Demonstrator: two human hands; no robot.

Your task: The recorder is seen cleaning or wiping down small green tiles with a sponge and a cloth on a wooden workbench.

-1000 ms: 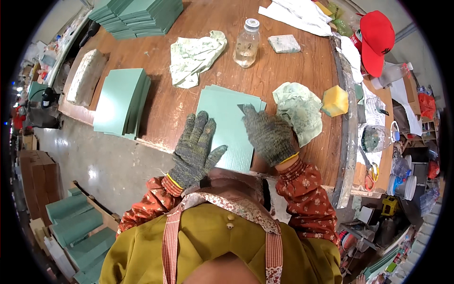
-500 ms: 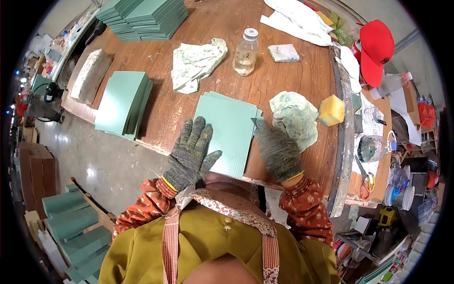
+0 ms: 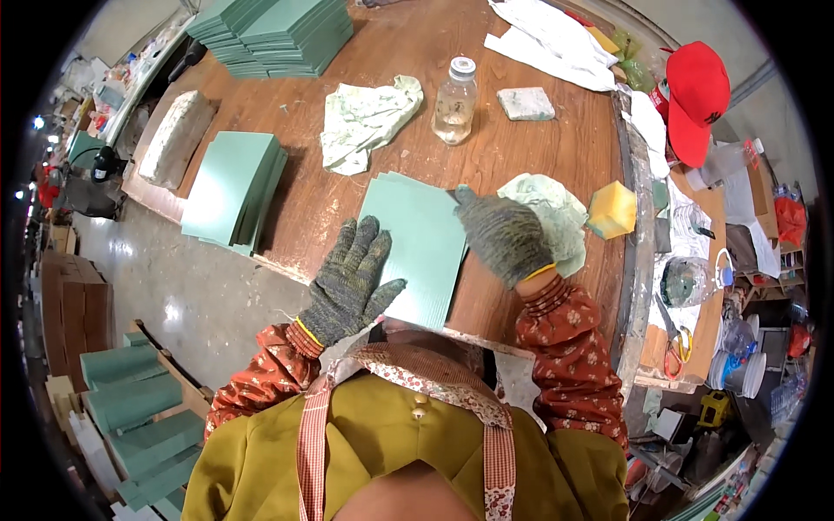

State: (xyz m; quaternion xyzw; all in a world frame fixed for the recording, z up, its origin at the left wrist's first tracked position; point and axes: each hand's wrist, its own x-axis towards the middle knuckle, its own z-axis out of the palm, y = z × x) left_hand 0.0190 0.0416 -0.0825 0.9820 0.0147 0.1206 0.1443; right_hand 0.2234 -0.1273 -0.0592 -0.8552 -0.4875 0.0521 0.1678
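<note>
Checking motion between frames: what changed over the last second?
The right hand slid up the green tile's right edge to its far corner. The left hand stayed flat at the near left edge. Tile, crumpled rag, yellow sponge and bottle kept their places.

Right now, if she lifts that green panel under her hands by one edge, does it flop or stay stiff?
Probably stiff: the green panel lies flat with straight edges, and its near edge overhangs the table without drooping. Likely light, being thin like the stacked panels. The smooth face may slip, though the left hand and right hand wear knit gloves, which should help grip.
</note>
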